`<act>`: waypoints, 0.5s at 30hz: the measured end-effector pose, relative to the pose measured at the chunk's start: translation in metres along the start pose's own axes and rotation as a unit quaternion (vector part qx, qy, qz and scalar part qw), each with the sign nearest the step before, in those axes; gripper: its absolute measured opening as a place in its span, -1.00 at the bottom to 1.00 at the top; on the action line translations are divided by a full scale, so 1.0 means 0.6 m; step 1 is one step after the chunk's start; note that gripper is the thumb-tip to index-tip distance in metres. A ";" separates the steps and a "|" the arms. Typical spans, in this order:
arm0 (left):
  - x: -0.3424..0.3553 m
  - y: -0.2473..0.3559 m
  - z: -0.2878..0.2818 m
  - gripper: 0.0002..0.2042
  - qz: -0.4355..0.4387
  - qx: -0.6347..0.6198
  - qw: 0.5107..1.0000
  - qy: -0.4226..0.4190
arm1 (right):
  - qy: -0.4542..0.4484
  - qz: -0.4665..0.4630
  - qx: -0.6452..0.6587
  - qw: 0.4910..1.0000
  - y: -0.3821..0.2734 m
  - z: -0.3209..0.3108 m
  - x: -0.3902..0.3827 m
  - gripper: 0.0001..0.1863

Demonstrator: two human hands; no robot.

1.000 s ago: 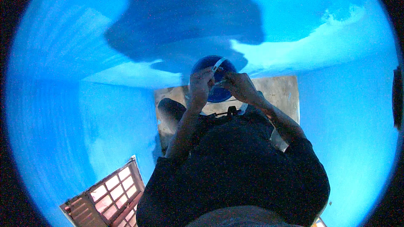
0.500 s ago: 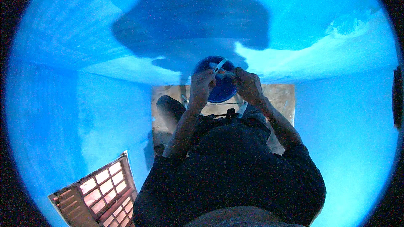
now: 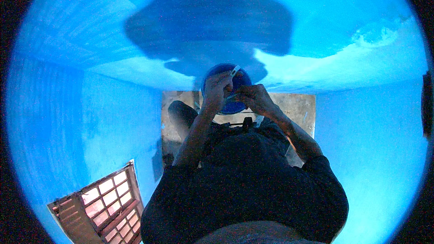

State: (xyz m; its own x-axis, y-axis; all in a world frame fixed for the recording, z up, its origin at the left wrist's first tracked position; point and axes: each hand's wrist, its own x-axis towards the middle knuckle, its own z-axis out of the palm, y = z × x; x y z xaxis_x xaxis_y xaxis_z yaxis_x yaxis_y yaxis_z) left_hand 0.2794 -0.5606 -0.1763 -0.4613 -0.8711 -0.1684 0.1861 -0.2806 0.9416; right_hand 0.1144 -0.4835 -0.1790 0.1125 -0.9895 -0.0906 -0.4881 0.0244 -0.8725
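Observation:
Both my hands are together over a round, dark blue bucket (image 3: 248, 80) close to the wall. My left hand (image 3: 217, 91) is closed around a pale, flat, handle-like strip (image 3: 234, 70), whose upper end sticks out past the fingers with a dark spot on it. My right hand (image 3: 257, 100) lies just to the right, fingers bent and pressed together near the left fingertips. Whatever sits between those right fingers is too dark and small to make out. What the bucket contains is mostly hidden by my hands.
Blue-painted walls (image 3: 122, 113) with uneven, streaky patches close in around me. My shadow falls on the wall ahead. Below are a worn floor (image 3: 298, 108) and pale rails with a dark clip (image 3: 247, 121) under the bucket. A paned window (image 3: 110, 199) is at lower left.
My right hand has moved left and nearer to me, closer to the left hand. The pale strip shows less of its length. The bucket appears slightly further left and lower.

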 end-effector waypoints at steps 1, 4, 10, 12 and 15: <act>0.031 0.006 -0.018 -0.80 -0.002 0.004 1.000 0.001 | -0.002 -0.005 -0.056 0.998 0.057 0.009 0.039 -0.80; 0.096 0.056 -0.069 -0.80 -0.004 0.047 0.997 0.053 | 0.000 0.021 -0.081 0.996 0.043 -0.010 0.151 -0.80; 0.141 0.100 -0.142 -0.78 0.008 0.083 0.995 0.062 | 0.140 -0.041 -0.110 0.983 -0.016 -0.014 0.247 -0.82; 0.148 0.098 -0.159 -0.78 0.000 0.060 0.996 0.062 | 0.183 -0.070 -0.149 0.969 -0.027 -0.004 0.260 -0.84; 0.150 0.100 -0.173 -0.78 -0.019 0.064 0.989 0.134 | 0.230 -0.099 -0.192 0.949 -0.043 0.022 0.270 -0.84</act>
State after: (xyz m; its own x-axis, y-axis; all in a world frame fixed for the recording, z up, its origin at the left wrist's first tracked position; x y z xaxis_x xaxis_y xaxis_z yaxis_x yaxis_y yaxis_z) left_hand 0.3392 -0.6975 -0.1652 -0.2154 -0.9415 -0.2592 0.0538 -0.2765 0.9595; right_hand 0.1564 -0.6427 -0.1775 -0.1117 -0.9288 0.3532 -0.7855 -0.1352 -0.6039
